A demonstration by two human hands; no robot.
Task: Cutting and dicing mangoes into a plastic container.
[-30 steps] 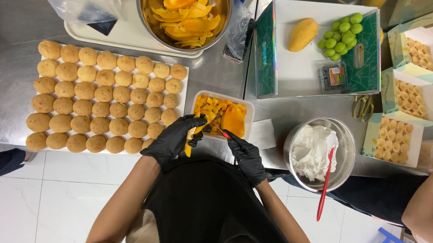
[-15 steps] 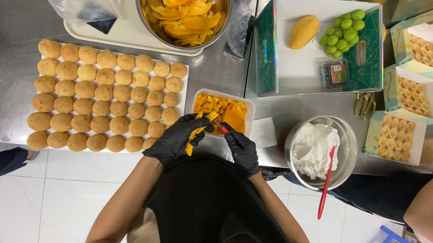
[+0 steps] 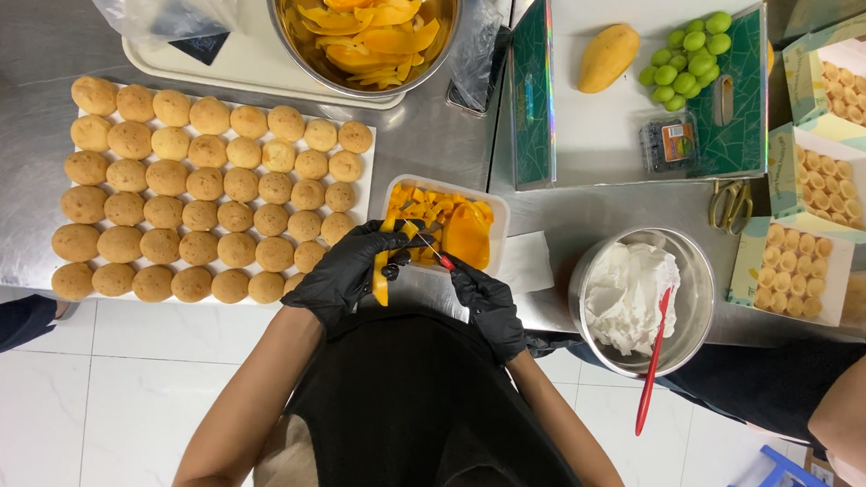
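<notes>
The gloved left hand (image 3: 345, 274) gripped a yellow mango strip (image 3: 382, 277); the gloved right hand (image 3: 487, 305) closed around a red-handled knife (image 3: 434, 253) cutting it. A white tub (image 3: 497, 232) of mango pieces sat at twelve o'clock, buns (image 3: 199, 188) at ten.

Head camera, straight down, near steel table (image 3: 5, 119).

Rows of round buns (image 3: 204, 187), bowl of cream (image 3: 642, 301) – red spatula (image 3: 653, 362), green grapes (image 3: 690, 57)
</notes>
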